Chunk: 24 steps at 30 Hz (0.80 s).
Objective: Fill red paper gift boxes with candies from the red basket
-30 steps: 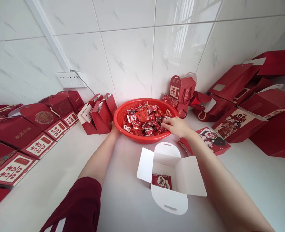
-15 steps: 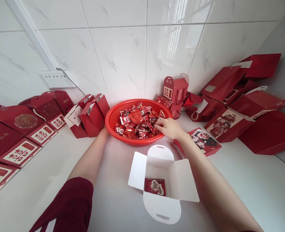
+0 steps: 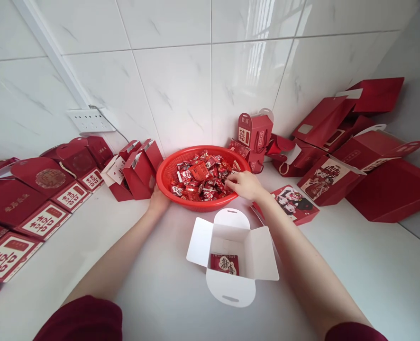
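Note:
A round red plastic basket (image 3: 168,171) full of small red-and-white wrapped candies (image 3: 199,180) sits against the tiled wall. My left hand (image 3: 158,201) rests on the basket's near-left rim, fingers curled against it. My right hand (image 3: 243,184) reaches into the basket's right side, its fingers bent down among the candies; what they pinch is hidden. In front of the basket an open white-lined box (image 3: 231,255) stands with its flaps spread, one red packet (image 3: 224,264) lying inside.
Closed red gift boxes (image 3: 42,220) lie in rows on the left. Small red bags (image 3: 139,168) stand beside the basket. More red boxes and bags (image 3: 352,156) are piled on the right. A wall socket (image 3: 89,121) with a cable is at the left.
The view has shifted, so everything sits a little further left and lower. My left hand shows more on the basket rim. My right hand stays among the candies.

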Available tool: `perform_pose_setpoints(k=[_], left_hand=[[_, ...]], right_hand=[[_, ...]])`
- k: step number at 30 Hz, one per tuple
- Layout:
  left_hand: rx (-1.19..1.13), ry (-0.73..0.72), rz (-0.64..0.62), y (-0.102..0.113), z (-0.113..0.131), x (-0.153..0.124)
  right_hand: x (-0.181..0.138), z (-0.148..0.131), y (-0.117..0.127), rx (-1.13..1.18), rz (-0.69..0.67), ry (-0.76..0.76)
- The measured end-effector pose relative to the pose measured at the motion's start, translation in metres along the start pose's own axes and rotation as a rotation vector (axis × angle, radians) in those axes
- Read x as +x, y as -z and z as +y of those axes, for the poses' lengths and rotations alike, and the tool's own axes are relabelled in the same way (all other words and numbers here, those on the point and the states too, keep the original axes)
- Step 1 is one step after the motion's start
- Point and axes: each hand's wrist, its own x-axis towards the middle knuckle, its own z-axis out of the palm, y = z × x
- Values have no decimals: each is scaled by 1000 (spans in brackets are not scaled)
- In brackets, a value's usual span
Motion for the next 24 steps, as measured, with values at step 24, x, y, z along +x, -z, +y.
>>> perform_pose_setpoints(k=[24], left_hand=[[-53,-168,131,83,91,-68]], right_hand=[[-6,-2,0,-5,54,19]])
